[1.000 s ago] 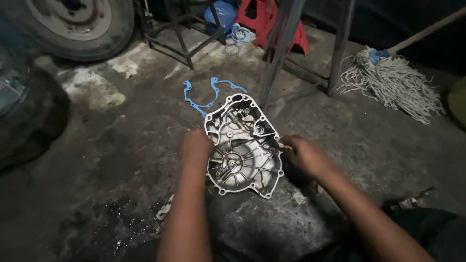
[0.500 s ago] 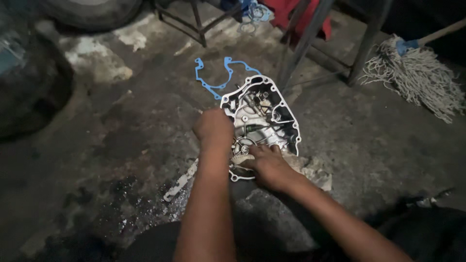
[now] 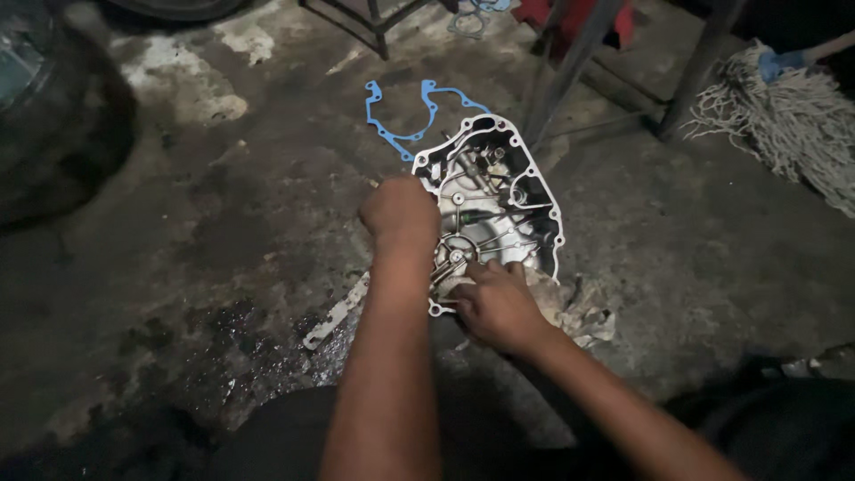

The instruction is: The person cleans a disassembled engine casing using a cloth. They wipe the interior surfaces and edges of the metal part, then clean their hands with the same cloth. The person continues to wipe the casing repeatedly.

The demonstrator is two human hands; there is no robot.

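A silver cast-metal engine cover (image 3: 499,191) lies inner side up on the stained concrete floor. A thin blue gasket (image 3: 401,120) lies flat just behind its far left corner. My left hand (image 3: 399,212) is closed as a fist on the cover's left rim. My right hand (image 3: 494,305) sits at the cover's near edge, its fingers curled onto the inner face next to a round boss. A dirty crumpled rag (image 3: 574,307) pokes out from under the cover's near right corner, beside my right hand.
A flat metal strip (image 3: 334,313) lies left of my left arm, near a dark oily patch (image 3: 223,352). Metal frame legs (image 3: 565,71) stand behind the cover. A rope mop head (image 3: 784,120) lies at the far right. A dark tyre (image 3: 62,134) fills the left side.
My right hand has moved from the cover's right rim to its near edge. My left hand stays on the left rim. The view has shifted closer and to the right.
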